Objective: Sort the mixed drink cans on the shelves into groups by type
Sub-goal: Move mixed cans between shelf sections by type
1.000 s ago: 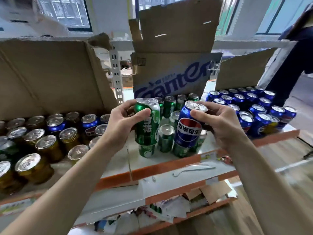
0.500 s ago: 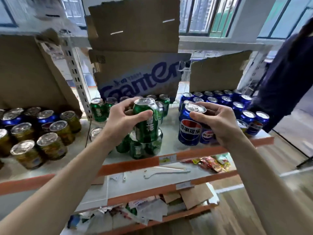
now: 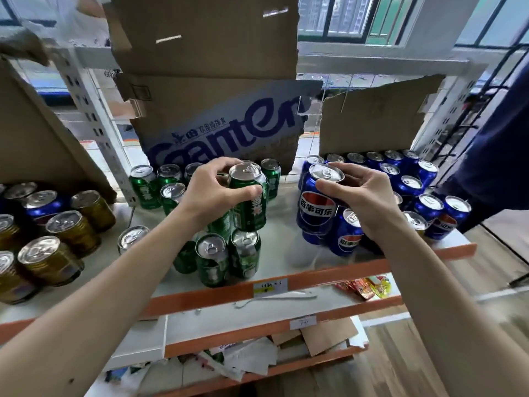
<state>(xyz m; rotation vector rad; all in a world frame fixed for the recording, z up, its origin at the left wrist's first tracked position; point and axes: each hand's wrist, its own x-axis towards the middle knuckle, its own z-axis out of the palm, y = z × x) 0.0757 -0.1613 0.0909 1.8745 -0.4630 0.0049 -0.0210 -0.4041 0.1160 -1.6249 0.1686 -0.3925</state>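
My left hand (image 3: 213, 189) grips a green can (image 3: 250, 200) by its upper part, holding it upright just above other green cans (image 3: 226, 257) grouped at the shelf's middle. My right hand (image 3: 362, 196) grips a blue Pepsi can (image 3: 317, 204) near its top, held upright at the left edge of the blue can group (image 3: 406, 179) on the right. Gold cans (image 3: 57, 247) mixed with a blue one (image 3: 40, 203) stand at the left.
The white shelf (image 3: 286, 253) has an orange front rail. Cardboard sheets (image 3: 229, 124) stand behind the cans. A lower shelf holds snack packets (image 3: 363, 286) and paper scraps. A person in dark blue clothing (image 3: 492, 156) stands at the right.
Both hands have carried their cans forward and slightly apart, the green one over the green group and the blue one lower beside the blue group. My view has shifted right.
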